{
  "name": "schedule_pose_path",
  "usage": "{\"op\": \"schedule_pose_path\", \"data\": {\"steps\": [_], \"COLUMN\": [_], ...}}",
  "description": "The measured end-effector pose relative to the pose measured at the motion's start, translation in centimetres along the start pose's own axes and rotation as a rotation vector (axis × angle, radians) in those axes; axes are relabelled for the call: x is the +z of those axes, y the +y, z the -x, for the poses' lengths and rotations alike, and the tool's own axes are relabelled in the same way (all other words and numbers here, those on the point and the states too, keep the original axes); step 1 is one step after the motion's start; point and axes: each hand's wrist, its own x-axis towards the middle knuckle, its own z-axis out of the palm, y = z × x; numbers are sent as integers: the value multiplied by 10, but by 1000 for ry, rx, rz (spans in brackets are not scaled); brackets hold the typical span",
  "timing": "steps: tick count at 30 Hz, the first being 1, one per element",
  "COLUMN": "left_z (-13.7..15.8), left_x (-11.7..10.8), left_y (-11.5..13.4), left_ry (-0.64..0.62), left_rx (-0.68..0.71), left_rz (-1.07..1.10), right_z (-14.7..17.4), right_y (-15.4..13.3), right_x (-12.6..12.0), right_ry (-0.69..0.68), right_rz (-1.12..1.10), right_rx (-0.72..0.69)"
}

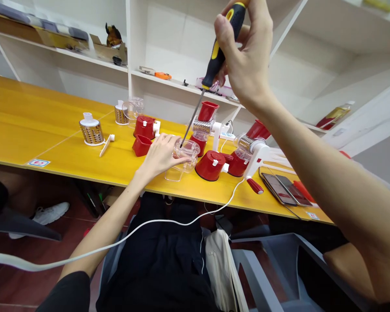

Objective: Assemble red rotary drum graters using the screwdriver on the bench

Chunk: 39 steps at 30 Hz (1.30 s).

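My right hand point(248, 54) is raised, its fingers closed around the black and yellow handle of a screwdriver point(212, 67). The long shaft slants down to the left, and its tip is at the clear plastic grater housing point(192, 149). Whether the tip meets a screw is too small to tell. My left hand point(160, 154) grips the housing from its left side on the table, thumb across the front. Just left of it lie a red hopper point(141, 145) and a red base point(144, 126). A second red base point(211, 165) with a white lever stands to the right.
Two assembled rotary graters point(205, 123) point(247, 149) stand behind and right. A metal grating drum point(91, 130) and white crank point(106, 145) lie left on the yellow table point(35, 112). Phones point(281, 190) lie right. A white cable point(156, 222) crosses in front. Shelves point(172, 80) rise behind.
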Motion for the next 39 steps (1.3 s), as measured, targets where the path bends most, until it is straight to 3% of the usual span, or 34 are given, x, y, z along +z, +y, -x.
{"op": "schedule_pose_path", "data": {"steps": [3, 10, 16, 20, 27, 39], "left_z": [0, -1, -2, -2, -1, -1], "left_x": [1, -1, -3, -3, -3, -4], "left_y": [0, 1, 2, 3, 3, 4], "left_ry": [4, 10, 2, -3, 6, -22], "left_rx": [-9, -7, -6, -10, -5, -27], "left_rz": [-6, 7, -5, -14, -4, -2], "right_z": [-2, 3, -2, -7, -15, -14], "right_y": [-2, -14, -13, -5, 10, -17], "right_x": [1, 0, -24, -36, -19, -40], "right_ry": [130, -25, -155, -146, 18, -174], "right_rz": [-21, -139, -205, -239, -369, -356], "right_rx": [-113, -55, 53, 12, -34, 91]}}
